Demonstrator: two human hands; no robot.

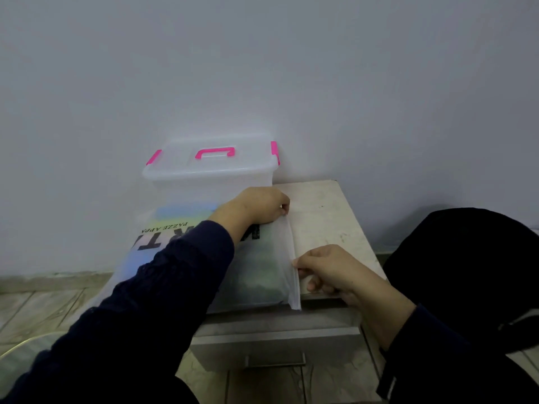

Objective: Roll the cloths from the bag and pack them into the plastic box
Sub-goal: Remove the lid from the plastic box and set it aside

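Left arm (151, 290) in a dark sleeve stretched forward across the body, left hand (256, 207) knuckles up, fingers curled and pinching the bag's (262, 275) far edge strip. Right hand (329, 272) lower and nearer, palm down, thumb and forefinger pinching the same strip, wrist bent, forearm in from lower right.

Plain pale grey wall (262, 68) fills the upper half, bare and evenly lit, dim overall. Low cabinet (329, 217) stands against it with a worn whitish top, a metal front and a drawer handle (275, 360) below. Tiled floor (38, 307) in beige, grout lines visible, light skirting (52, 279) along the wall base. Dark bulky shape (466, 272) at right, unclear what.
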